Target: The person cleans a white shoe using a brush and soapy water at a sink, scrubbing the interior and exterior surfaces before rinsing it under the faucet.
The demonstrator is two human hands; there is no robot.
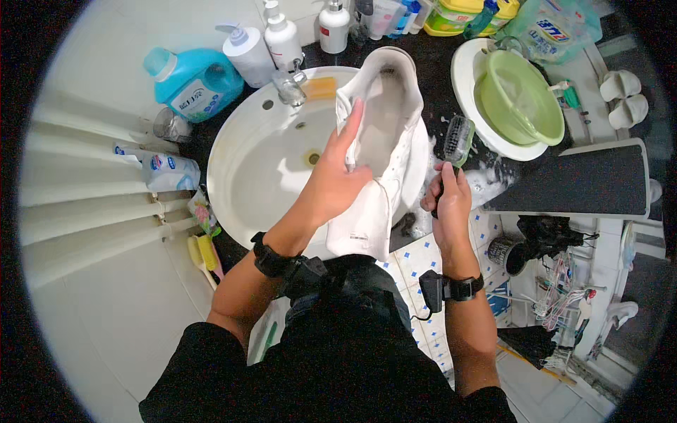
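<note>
My left hand [340, 178] grips a white shoe [367, 211] by its side near the opening, thumb and fingers closed on the upper. The shoe is held over the right part of the white sink [236, 158], its heel pointing away from me and its toe toward me. To the right of the shoe, my right hand [449, 197] is closed around the handle of a scrub brush [459, 141] with dark bristles and a green edge. The brush is apart from the shoe. Below it, white foam [486, 185] lies on the dark counter.
A green basin [511, 106] stands on a white round basin [462, 70] at the right. Behind the sink are a faucet [289, 88], pump bottles [250, 56] and a blue detergent bottle [197, 84]. A yellow brush [209, 254] rests at the left. A grey board [578, 180] lies at the right.
</note>
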